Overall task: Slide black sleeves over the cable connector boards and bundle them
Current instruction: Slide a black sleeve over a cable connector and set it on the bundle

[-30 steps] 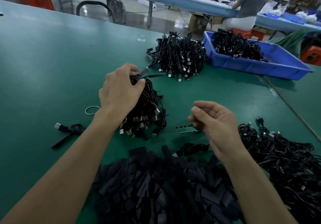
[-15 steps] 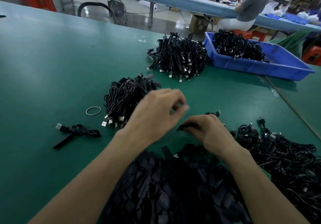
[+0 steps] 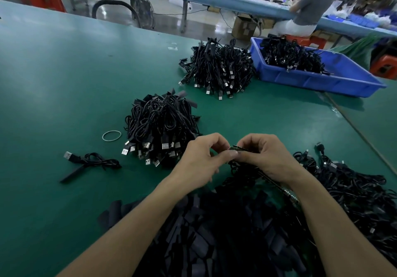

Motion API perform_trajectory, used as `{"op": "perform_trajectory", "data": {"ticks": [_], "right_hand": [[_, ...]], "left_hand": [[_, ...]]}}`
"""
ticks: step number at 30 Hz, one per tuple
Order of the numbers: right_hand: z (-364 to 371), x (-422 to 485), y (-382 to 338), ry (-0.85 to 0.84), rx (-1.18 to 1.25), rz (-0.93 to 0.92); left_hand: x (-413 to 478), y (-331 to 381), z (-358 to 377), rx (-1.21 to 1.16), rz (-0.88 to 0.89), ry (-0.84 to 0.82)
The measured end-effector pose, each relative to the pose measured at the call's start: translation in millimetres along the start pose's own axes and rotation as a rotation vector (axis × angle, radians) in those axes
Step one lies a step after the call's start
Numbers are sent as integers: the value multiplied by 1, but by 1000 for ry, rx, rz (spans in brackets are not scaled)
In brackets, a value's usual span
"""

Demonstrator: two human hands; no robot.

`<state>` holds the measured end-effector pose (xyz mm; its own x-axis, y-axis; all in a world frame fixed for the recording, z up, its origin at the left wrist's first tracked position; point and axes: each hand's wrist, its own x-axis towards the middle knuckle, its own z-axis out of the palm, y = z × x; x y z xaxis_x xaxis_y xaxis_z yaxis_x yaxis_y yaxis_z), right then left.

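My left hand (image 3: 200, 160) and my right hand (image 3: 266, 158) meet over the green table, both pinching a narrow green connector board (image 3: 236, 148) between fingertips. Its black cable (image 3: 242, 172) hangs below my right hand. A second board strip (image 3: 289, 195) shows under my right wrist. A heap of flat black sleeves (image 3: 214, 240) lies between my forearms. Loose unsleeved cables (image 3: 354, 190) are piled at the right. A stack of finished cables (image 3: 161, 126) sits just beyond my left hand.
A rubber band (image 3: 111, 135) and one sleeved cable (image 3: 90, 161) lie at the left. Another cable bundle (image 3: 217, 68) and a blue bin (image 3: 318, 81) of cables stand farther back. A person sits at the far bench. The table edge runs along the right.
My left hand left the finished stack and came right to meet my right hand. My right hand picked up a connector board with its cable, and both now pinch it.
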<state>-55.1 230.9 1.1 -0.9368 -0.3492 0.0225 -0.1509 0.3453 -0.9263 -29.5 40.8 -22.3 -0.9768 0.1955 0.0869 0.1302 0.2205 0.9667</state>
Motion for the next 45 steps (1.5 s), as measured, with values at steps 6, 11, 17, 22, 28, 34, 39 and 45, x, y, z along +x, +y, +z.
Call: {"op": "perform_trajectory", "data": {"ticks": [6,11,17,22,28,34,39,45], "right_hand": [[-13,4,-1,-199,81,82],[-20,8,-1,-276,136,93],[-25,14,-2,-290,154,64],[-19,15,-5,204,133,-40],[-17,23,-20,705,-40,-63],[-10,25,-32,629,-89,4],[5,25,-39,605,-84,-4],[10,33,-46,564,164,72]], "left_hand": [[-1,0,-3,-160,-37,-65],[2,4,-6,-225,-73,-133],[7,8,-8,-325,-86,-142],[5,14,-8,-180,261,214],[-4,32,-12,-286,563,474],[-7,39,-31,-668,486,579],[-8,50,-44,-676,577,655],[-9,57,-49,-612,687,741]]}}
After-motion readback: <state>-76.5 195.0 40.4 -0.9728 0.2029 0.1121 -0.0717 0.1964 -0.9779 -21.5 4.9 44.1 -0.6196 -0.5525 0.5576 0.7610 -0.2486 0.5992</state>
